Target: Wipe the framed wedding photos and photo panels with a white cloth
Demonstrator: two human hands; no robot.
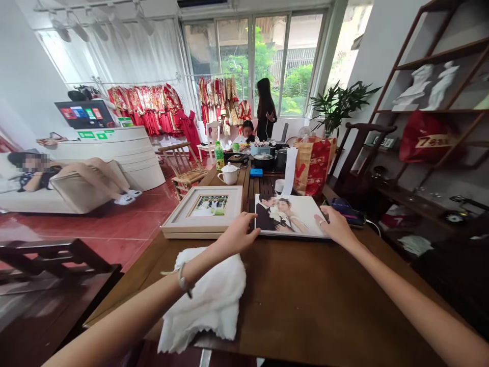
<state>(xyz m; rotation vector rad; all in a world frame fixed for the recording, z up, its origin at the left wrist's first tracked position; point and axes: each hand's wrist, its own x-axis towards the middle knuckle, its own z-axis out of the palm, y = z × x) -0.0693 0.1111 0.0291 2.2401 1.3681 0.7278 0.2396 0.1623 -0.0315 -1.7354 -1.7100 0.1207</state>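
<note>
A flat wedding photo panel [290, 218], showing a couple in dark suit and white, lies at the table's far part. My left hand [244, 230] is at its left edge, thumb apart from the fingers, gripping that side. On the opposite edge my right hand [336, 224], with a ring on one finger, holds the right side. Left of the panel rests a pale picture frame [179, 216] with a small outdoor wedding photo in it, apparently stacked on another. A crumpled white towel [214, 300] lies under my left forearm.
Behind the panel stand a lidded white cup [229, 174], a green bottle [219, 155], a blue box [256, 173] and a red-brown paper bag [311, 165]. A dark phone-like object [347, 211] lies right. One person stands by the window; another lies on a sofa [76, 188].
</note>
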